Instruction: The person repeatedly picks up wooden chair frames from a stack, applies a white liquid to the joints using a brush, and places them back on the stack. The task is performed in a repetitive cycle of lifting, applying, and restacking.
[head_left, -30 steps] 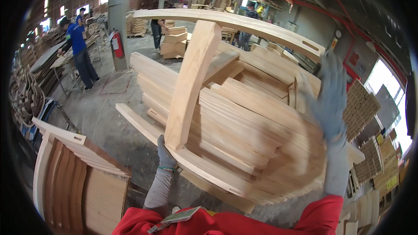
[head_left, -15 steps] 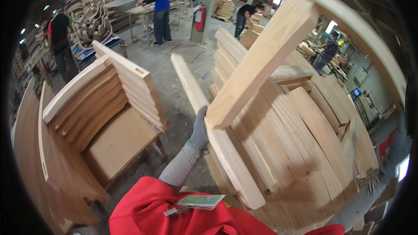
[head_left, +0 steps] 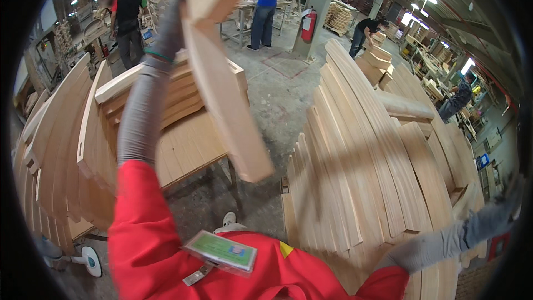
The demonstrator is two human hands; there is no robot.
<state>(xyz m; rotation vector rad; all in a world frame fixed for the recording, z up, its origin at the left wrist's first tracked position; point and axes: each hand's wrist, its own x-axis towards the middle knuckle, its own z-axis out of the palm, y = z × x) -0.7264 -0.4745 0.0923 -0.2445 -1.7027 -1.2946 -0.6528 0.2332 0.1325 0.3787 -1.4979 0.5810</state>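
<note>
My left hand (head_left: 175, 25), in a grey glove, is raised at the upper left, its fingers wrapped round a jointed pale wooden frame (head_left: 225, 97). One beam of the frame slants down toward the middle; another runs out of view at the top. Far to the right, my right hand (head_left: 506, 203), also gloved, is stretched out beyond a stack of wooden boards (head_left: 366, 150). Blur and the dark rim hide its fingers. Below the frame stands a worktable (head_left: 191, 141) with more curved boards piled on it.
Long curved boards (head_left: 61, 139) lean at the left. A pillar (head_left: 322, 11) carries a red fire extinguisher (head_left: 308, 25). Several people work farther off, one in a blue shirt (head_left: 266, 0). A white round-ended object (head_left: 90, 261) sits at the lower left.
The wooden frame has swung from over the right-hand stack to the upper left, lifted in my left hand. My view has turned left. The right hand stays at the far right.
</note>
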